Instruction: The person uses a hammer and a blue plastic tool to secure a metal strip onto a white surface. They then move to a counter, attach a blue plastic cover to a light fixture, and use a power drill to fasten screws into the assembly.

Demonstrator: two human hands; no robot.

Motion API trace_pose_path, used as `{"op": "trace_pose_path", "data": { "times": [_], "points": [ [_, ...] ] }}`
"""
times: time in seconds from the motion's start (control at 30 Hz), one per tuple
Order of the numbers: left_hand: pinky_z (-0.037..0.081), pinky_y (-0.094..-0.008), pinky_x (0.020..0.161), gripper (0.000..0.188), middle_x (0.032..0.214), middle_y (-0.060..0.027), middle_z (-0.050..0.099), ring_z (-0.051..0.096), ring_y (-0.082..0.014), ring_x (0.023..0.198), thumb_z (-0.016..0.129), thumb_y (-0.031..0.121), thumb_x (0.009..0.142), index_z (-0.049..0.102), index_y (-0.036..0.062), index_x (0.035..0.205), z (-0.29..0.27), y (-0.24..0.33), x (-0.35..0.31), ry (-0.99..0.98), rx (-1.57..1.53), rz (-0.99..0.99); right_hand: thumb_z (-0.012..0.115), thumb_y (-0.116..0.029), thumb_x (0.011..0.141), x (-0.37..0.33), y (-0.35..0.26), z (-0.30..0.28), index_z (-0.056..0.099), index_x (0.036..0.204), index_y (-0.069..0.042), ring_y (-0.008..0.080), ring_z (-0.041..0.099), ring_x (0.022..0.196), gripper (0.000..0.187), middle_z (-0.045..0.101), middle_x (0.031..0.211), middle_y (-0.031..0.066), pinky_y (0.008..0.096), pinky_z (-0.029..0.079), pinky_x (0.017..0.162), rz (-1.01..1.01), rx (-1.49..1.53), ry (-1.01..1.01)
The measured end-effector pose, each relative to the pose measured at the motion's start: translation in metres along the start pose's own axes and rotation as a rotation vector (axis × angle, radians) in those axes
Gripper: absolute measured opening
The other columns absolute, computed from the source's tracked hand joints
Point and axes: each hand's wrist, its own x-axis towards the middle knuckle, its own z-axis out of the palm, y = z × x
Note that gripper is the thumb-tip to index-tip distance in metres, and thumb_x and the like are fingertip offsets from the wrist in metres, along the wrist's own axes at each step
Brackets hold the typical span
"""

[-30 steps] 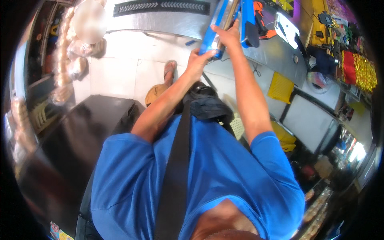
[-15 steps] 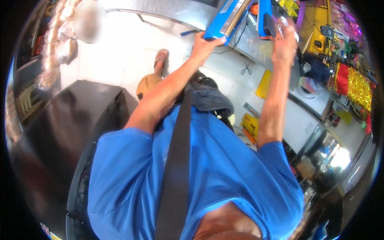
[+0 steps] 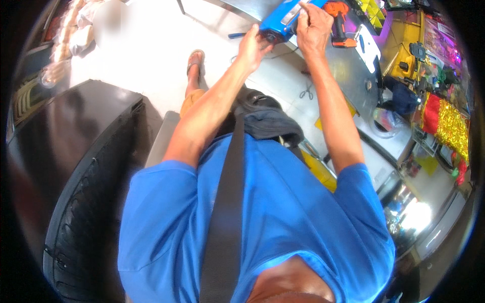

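- Left hand (image 3: 251,49), 1: my fingers and thumb close around the near end of the blue device.
- Right hand (image 3: 314,30), 1: my fingers bend over the upper face of the blue device, just right of my left grip; whether they pinch or only touch it, I cannot tell.
- Blue device (image 3: 284,21), 1: long body with a pale strip on top, dark near end in my left grip; it slants away to the right, its far end cut off by the upper edge of view.
- Metal table (image 3: 334,64), 1: below and right of my right hand.
- Orange-and-black drill (image 3: 341,25), 1: on the table, just right of my right hand.
- White flat item (image 3: 368,48), 1: right of the drill, farther from my grip.
- Yellow compartment tray (image 3: 374,18), 1: beyond the drill, right of my right hand.
- Dark scissors (image 3: 306,92), 1: on the floor, below and between my forearms.
- Sandaled foot (image 3: 194,65), 1: on the floor, left of my left hand.
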Motion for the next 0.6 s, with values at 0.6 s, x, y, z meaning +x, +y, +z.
{"op": "trace_pose_path", "data": {
  "times": [0.6],
  "points": [
    [0.051, -0.0453, 0.092, 0.05, 0.116, -0.0125, 0.062, 0.064, -0.0249, 0.102, 0.053, 0.047, 0.102, 0.05, 0.0042, 0.127, 0.002, 0.002, 0.006, -0.04, 0.193, 0.054, 0.067, -0.025, 0.088, 0.013, 0.005, 0.008, 0.076, 0.105, -0.013, 0.0303, 0.056, 0.104, 0.023, 0.075, 0.101, 0.0094, 0.0421, 0.045, 0.094, 0.024, 0.005, -0.084]
  ]
}}
